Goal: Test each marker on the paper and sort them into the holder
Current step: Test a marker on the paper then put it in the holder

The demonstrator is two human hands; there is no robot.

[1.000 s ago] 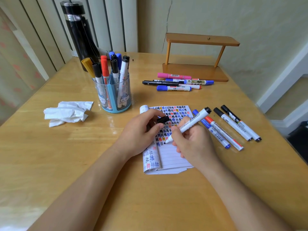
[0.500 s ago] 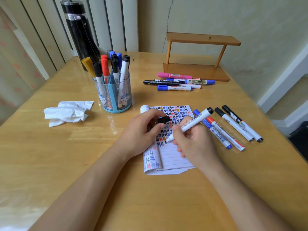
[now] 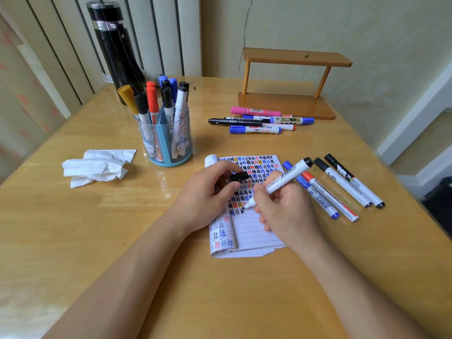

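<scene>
Head view, looking down on a wooden worktop [image 3: 73, 241]; my right hand [image 3: 286, 211] holds a white-barrelled marker [image 3: 281, 183], the grip closed round the barrel as for writing; its dark tip touches the paper [image 3: 252, 231] at the end of a row of small marks, and its black rear end tilts up and away to the right.

The paper is a lined sheet lying in front of me; its upper part is filled with rows of black, blue, red and orange marks, and its left edge curls over.

My left hand [image 3: 208, 194] rests on the left side of the paper; its grip is narrow, thumb and fingers pinching a black cap [image 3: 239, 176] just above the marked rows.

The holder [image 3: 168, 143], a clear round cup with blue dividers, stands behind and to the left of the paper; markers stand upright in it, caps up, in yellow, black, red and blue.

Four loose markers [image 3: 342, 189] lie side by side just right of the paper; one blue-capped, one red-capped, two black-capped.

A farther cluster of markers [image 3: 259, 122], pink, black and blue among them, lies in front of a small wooden stand [image 3: 293, 79].

A crumpled white tissue [image 3: 97, 167] lies left of the holder; a tall black bottle [image 3: 115, 42] stands behind it.
</scene>
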